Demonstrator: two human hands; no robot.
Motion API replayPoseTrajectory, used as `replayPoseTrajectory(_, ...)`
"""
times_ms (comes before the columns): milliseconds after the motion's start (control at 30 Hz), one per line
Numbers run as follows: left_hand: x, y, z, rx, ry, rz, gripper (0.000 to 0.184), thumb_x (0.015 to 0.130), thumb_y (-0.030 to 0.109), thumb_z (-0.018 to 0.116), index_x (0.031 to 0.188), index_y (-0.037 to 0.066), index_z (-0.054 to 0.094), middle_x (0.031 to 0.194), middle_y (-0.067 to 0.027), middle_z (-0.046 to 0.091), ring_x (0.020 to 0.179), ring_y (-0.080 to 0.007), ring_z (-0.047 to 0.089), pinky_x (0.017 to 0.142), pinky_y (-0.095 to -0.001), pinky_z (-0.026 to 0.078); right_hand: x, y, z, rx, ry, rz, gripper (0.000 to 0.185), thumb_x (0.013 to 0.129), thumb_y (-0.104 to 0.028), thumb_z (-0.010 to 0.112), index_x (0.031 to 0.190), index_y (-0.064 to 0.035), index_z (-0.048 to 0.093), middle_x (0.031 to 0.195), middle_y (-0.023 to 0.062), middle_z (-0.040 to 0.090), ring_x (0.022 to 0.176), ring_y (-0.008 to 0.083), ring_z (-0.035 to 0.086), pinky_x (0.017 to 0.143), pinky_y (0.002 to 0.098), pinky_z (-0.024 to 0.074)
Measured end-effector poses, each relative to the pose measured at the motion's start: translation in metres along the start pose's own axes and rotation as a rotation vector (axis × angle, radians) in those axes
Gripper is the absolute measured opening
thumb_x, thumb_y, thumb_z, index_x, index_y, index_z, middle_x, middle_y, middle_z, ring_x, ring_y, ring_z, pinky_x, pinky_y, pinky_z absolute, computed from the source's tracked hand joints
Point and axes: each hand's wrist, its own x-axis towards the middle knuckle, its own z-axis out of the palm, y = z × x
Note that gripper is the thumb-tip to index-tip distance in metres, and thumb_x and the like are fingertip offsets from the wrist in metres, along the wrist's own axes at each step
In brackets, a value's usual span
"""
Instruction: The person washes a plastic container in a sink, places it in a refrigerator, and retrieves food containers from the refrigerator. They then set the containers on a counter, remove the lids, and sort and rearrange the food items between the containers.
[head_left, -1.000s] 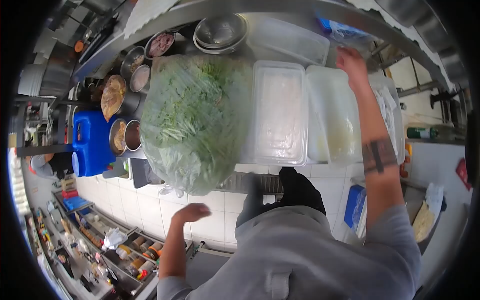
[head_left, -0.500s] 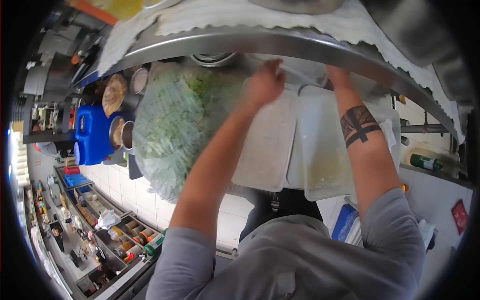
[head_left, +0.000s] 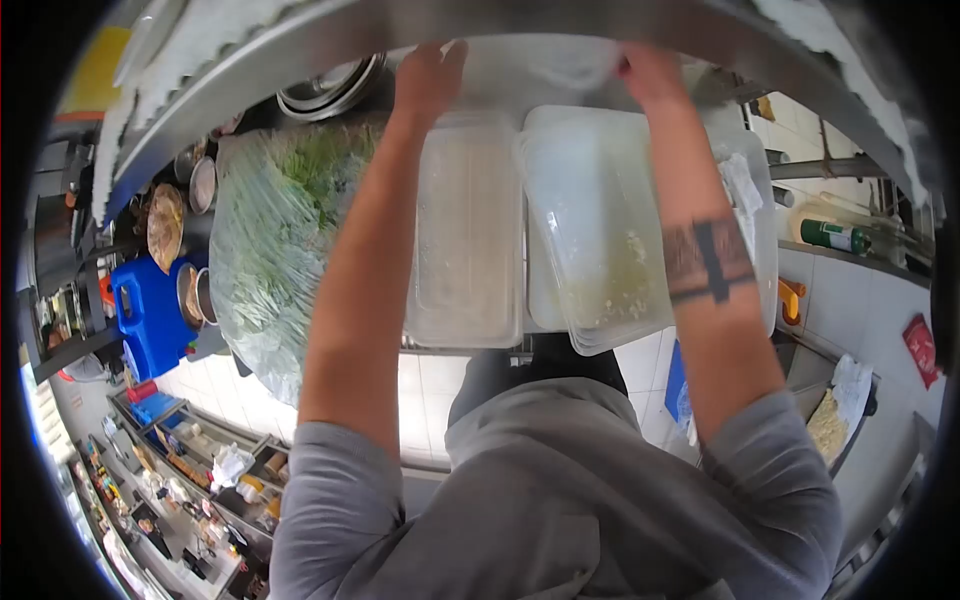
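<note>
Under the steel shelf edge, a translucent plastic container [head_left: 545, 65] spans the space between my two hands, its far part hidden by the shelf. My left hand [head_left: 430, 80] is closed at its left side, fingertips partly hidden. At the right side my right hand [head_left: 652, 75] grips it, fingers curled. Nearer my body lie a flat lidded plastic container [head_left: 467, 240] and, beside it, a tilted translucent container [head_left: 595, 230] with pale yellowish contents. Left of my left forearm sits a big clear plastic bag of leafy greens [head_left: 270, 230].
A steel shelf [head_left: 420, 22] crosses above my hands. Metal bowls [head_left: 335, 90] stand at the back left. A blue jerrycan [head_left: 150, 315] is farther left, near a bagged brown food [head_left: 165, 225]. A green gas canister [head_left: 835, 236] lies on the right.
My left hand has moved left and farther back, and my right hand has also shifted back. The plastic container is now between them. The camera view has turned and moved.
</note>
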Motion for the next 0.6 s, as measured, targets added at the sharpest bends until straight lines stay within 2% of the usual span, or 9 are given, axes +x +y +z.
replayPoseTrajectory(33, -0.025, 0.036, -0.027, -0.107, -0.032, -0.121, 0.053, 0.098, 0.039, 0.063, 0.137, 0.002, 0.062, 0.128, -0.0221, 0.069, 0.117, -0.0337, 0.067, 0.097, -0.0382, 0.054, -0.041, -0.028, -0.002, -0.111, 0.075, 0.043, 0.013, 0.092, -0.015, 0.066, 0.088, -0.0026, 0.063, 0.074, 0.0058, 0.06, 0.06, 0.0172, 0.057, 0.048, 0.0348, 0.0432)
replayPoseTrajectory(100, -0.053, 0.022, -0.01, -0.657, 0.145, -0.095, 0.059, 0.097, 0.035, 0.069, 0.14, -0.003, 0.056, 0.128, -0.0251, 0.067, 0.119, -0.0332, 0.067, 0.098, -0.038, 0.052, -0.142, -0.067, 0.0, -0.145, 0.31, 0.148, 0.014, 0.095, -0.016, 0.065, 0.091, -0.0027, 0.061, 0.076, 0.0046, 0.06, 0.063, 0.0156, 0.057, 0.05, 0.0323, 0.0425)
replayPoseTrajectory(167, -0.078, 0.042, -0.015, -0.663, 0.124, -0.261, 0.059, 0.096, 0.029, 0.071, 0.14, -0.006, 0.054, 0.129, -0.0266, 0.065, 0.117, -0.0335, 0.067, 0.099, -0.0394, 0.052, -0.232, -0.052, -0.013, -0.065, 0.475, 0.116, 0.016, 0.1, -0.021, 0.065, 0.101, -0.0062, 0.059, 0.077, 0.0014, 0.057, 0.063, 0.0103, 0.055, 0.051, 0.0288, 0.0426)
replayPoseTrajectory(200, -0.087, 0.048, -0.012, -0.688, 0.088, -0.223, 0.059, 0.096, 0.029, 0.071, 0.14, -0.006, 0.054, 0.129, -0.0266, 0.065, 0.117, -0.0335, 0.067, 0.099, -0.0394, 0.052, -0.27, -0.035, -0.023, -0.132, 0.539, 0.11, 0.023, 0.103, -0.023, 0.062, 0.1, -0.0019, 0.055, 0.079, 0.0067, 0.062, 0.064, 0.014, 0.06, 0.052, 0.0326, 0.0475)
replayPoseTrajectory(267, -0.104, 0.05, 0.004, -0.39, -0.046, -0.059, 0.052, 0.096, 0.03, 0.067, 0.134, -0.005, 0.06, 0.131, -0.028, 0.064, 0.124, -0.0432, 0.061, 0.108, -0.0446, 0.045, -0.336, -0.016, -0.032, -0.246, 0.525, 0.128, 0.028, 0.104, -0.026, 0.061, 0.097, -0.0009, 0.053, 0.073, 0.0066, 0.061, 0.061, 0.0143, 0.062, 0.051, 0.0344, 0.0483)
replayPoseTrajectory(333, -0.11, 0.047, 0.027, -0.285, -0.07, 0.182, 0.049, 0.096, 0.026, 0.067, 0.133, -0.005, 0.061, 0.13, -0.0275, 0.065, 0.123, -0.0437, 0.06, 0.109, -0.0462, 0.045, -0.374, -0.02, -0.024, -0.441, 0.603, 0.301, 0.034, 0.102, -0.03, 0.063, 0.095, 0.0014, 0.053, 0.069, 0.0142, 0.064, 0.058, 0.0272, 0.066, 0.051, 0.0419, 0.0507)
replayPoseTrajectory(400, -0.106, 0.042, 0.054, -0.117, -0.049, 0.438, 0.045, 0.095, 0.021, 0.066, 0.131, -0.006, 0.062, 0.126, -0.027, 0.066, 0.121, -0.0445, 0.059, 0.108, -0.0493, 0.044, -0.396, 0.017, -0.041, -0.952, 0.665, 0.08, 0.042, 0.099, -0.036, 0.066, 0.095, 0.0036, 0.053, 0.074, 0.0251, 0.066, 0.068, 0.0432, 0.068, 0.061, 0.0512, 0.0534)
replayPoseTrajectory(467, -0.101, 0.038, 0.067, -0.027, -0.063, 0.524, 0.042, 0.095, 0.02, 0.064, 0.131, -0.004, 0.063, 0.125, -0.0264, 0.066, 0.119, -0.0449, 0.06, 0.106, -0.0514, 0.045, -0.406, -0.005, -0.028, -0.958, 0.689, 0.197, 0.05, 0.097, -0.042, 0.067, 0.098, 0.0064, 0.055, 0.08, 0.0316, 0.066, 0.078, 0.0522, 0.065, 0.071, 0.0569, 0.0528)
replayPoseTrajectory(600, -0.1, 0.054, 0.054, 0.188, -0.249, 0.564, 0.043, 0.098, 0.028, 0.06, 0.132, 0.002, 0.064, 0.127, -0.023, 0.068, 0.117, -0.0458, 0.061, 0.105, -0.0515, 0.047, -0.417, 0.011, -0.033, -0.808, 0.916, 0.118, 0.054, 0.096, -0.046, 0.067, 0.103, 0.0071, 0.057, 0.095, 0.0328, 0.068, 0.091, 0.0505, 0.067, 0.082, 0.0561, 0.0524)
